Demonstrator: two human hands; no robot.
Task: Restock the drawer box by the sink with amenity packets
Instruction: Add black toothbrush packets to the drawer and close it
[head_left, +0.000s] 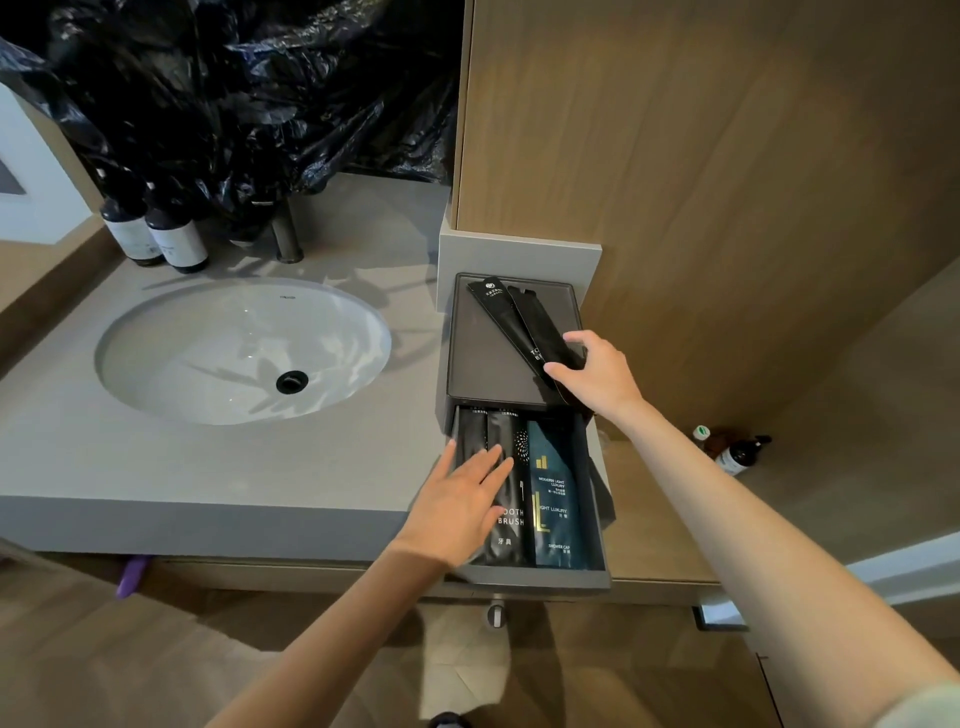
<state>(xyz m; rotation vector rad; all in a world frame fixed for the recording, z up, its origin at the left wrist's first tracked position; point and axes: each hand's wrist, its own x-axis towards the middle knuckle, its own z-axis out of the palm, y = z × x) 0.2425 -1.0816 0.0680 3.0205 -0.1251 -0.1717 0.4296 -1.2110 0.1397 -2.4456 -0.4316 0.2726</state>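
Single head-worn wide-angle view, from above and in front of the drawer box (501, 358), facing forward and steeply down, close, within arm's reach. The drawer box sits just right of centre, with the sink basin (244, 353) left of it, a wood wall panel (727, 182) behind and right of it, and floor (156, 665) below it.

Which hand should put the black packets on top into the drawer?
The right hand: its fingers grip the black packets on the box top. The left hand lies flat inside the drawer.
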